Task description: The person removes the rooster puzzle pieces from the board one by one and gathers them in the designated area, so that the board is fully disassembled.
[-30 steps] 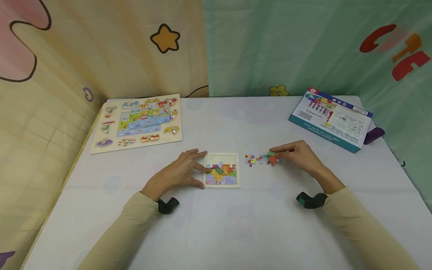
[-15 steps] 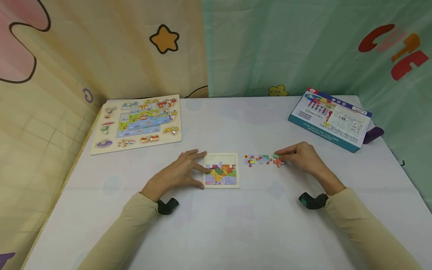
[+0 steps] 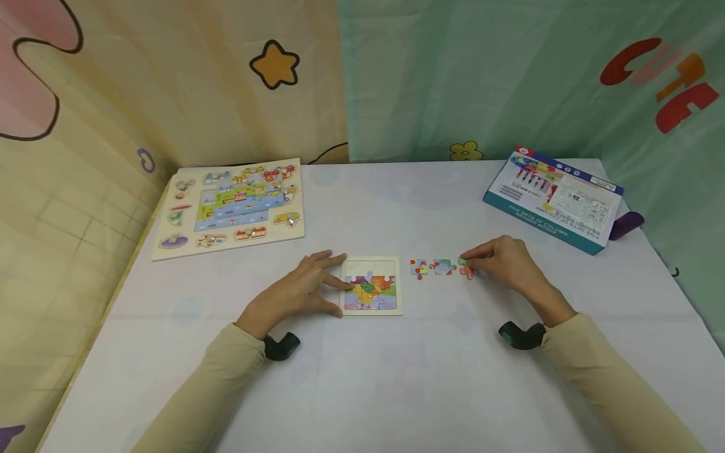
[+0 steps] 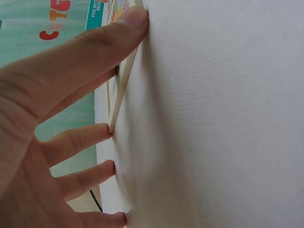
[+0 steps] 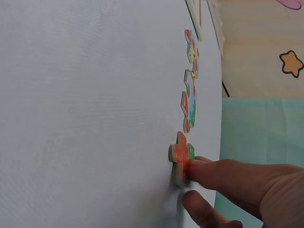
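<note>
A small square jigsaw tray with a pale frame lies mid-table, its lower part filled with colourful pieces. My left hand rests at its left side with fingers spread. The thumb touches the tray's edge, and one fingertip lies on the picture. To the right is a row of loose jigsaw pieces: a yellow-and-red one, a blue-and-green one and a red-and-green one. My right hand pinches the red-and-green piece at its right side, low at the tabletop.
A wooden knob puzzle board with sea-and-land picture boards on it lies at the back left. At the back right is a teal-sided box, with a purple object beside it. Curtains stand behind the table.
My right hand has moved the red-and-green piece rightward from over the blue-and-green one to the row's right end. Since half a second ago it barely shifts. My left hand stays put.
</note>
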{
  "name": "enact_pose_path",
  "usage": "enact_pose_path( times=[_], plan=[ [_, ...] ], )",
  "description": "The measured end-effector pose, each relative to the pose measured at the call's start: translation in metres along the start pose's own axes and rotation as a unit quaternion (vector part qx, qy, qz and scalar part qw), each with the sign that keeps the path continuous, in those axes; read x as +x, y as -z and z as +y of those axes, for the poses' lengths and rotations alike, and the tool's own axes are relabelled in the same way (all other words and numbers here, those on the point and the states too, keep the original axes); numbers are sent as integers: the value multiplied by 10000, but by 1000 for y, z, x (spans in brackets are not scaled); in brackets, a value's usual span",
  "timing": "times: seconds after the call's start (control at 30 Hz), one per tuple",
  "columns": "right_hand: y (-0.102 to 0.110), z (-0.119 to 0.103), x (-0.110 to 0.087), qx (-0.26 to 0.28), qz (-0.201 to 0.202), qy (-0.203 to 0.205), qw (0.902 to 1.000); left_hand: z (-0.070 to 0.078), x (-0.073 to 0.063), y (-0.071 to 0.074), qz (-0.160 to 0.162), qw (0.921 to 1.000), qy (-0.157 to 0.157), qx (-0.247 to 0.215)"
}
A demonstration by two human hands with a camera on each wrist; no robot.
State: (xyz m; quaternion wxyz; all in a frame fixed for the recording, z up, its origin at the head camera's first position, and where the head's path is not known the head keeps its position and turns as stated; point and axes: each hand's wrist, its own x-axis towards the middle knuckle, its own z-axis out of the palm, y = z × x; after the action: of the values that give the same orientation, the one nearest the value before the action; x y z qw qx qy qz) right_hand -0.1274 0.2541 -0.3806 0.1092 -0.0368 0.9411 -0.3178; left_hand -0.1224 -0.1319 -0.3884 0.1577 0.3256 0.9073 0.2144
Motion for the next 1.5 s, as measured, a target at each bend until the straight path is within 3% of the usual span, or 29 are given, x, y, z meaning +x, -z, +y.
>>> enact_pose_path(
  times=[0.27,1.1,1.3,1.5],
  plan=[
    [-1,0,-1,-123,109,-187,9997,0,0,-1,21,10000,-25,-27],
    [2,1,-1,-35,78,-180,9998,-1,-4,-3,55,9998,-204,-4],
    [-1,-6,0,-27,548,99,9984,0,-5,-1,88,9997,-219,34],
    [-28,-37,3,21,396,673,9969,-1,-4,0,90,9998,-80,171]
  ],
)
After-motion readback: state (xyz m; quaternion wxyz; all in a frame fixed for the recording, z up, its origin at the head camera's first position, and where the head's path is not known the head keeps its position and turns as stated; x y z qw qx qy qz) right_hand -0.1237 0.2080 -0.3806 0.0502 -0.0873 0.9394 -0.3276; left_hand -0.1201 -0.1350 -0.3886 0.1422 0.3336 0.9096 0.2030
